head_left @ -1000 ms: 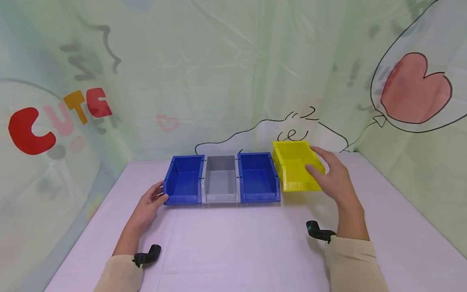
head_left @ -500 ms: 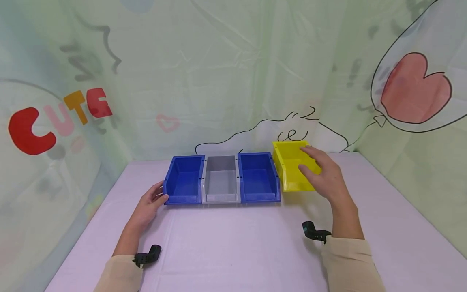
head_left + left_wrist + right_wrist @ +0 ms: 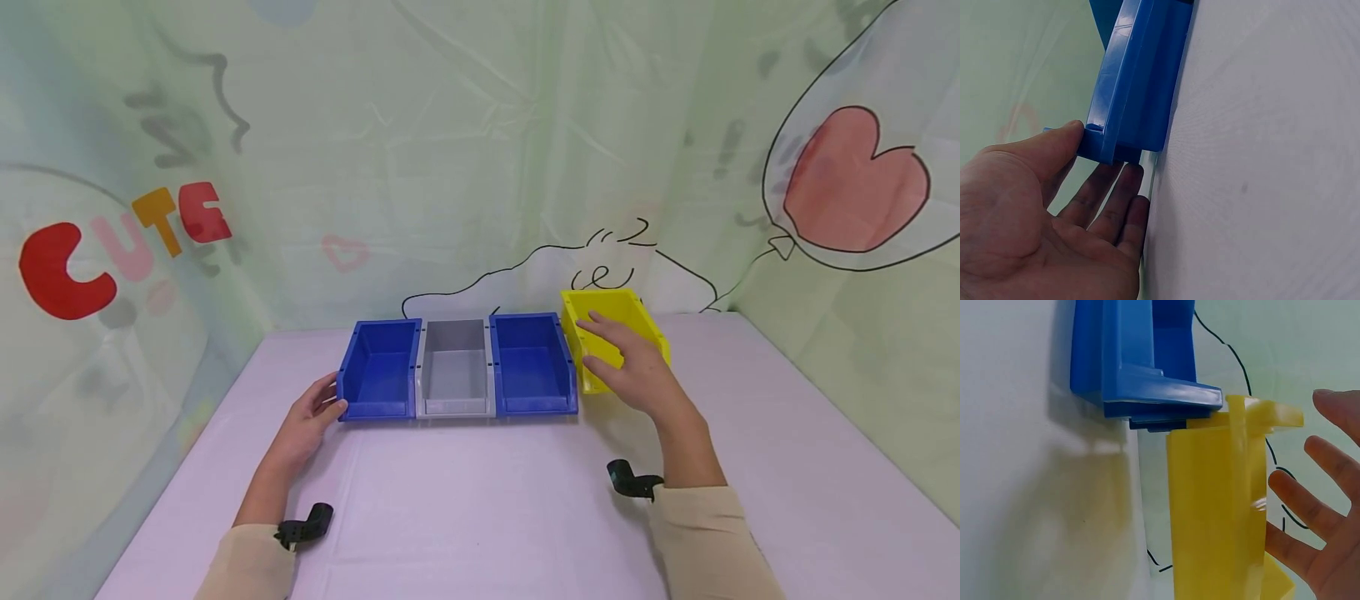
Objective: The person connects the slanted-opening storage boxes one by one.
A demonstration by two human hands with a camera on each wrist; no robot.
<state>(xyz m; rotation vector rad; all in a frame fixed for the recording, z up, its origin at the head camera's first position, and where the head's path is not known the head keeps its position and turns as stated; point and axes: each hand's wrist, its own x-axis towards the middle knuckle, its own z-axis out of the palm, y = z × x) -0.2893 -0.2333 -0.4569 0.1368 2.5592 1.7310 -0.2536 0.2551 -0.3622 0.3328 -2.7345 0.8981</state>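
A left blue storage bin, a grey bin and a second blue bin stand side by side in a row. My left hand holds the left blue bin's outer front corner; in the left wrist view the thumb is on the edge and the fingers are beneath. At the row's right end a yellow bin sits slightly further back, its side meeting the second blue bin. My right hand, fingers spread, is over the yellow bin's front. In the right wrist view, the hand holds nothing.
The bins are on a table with a pale lilac cloth, near its back edge. A printed curtain hangs behind and at both sides. Each wrist wears a small black camera.
My right hand has moved left from the yellow bin's right side across its front. The bins and my left hand have stayed in place.
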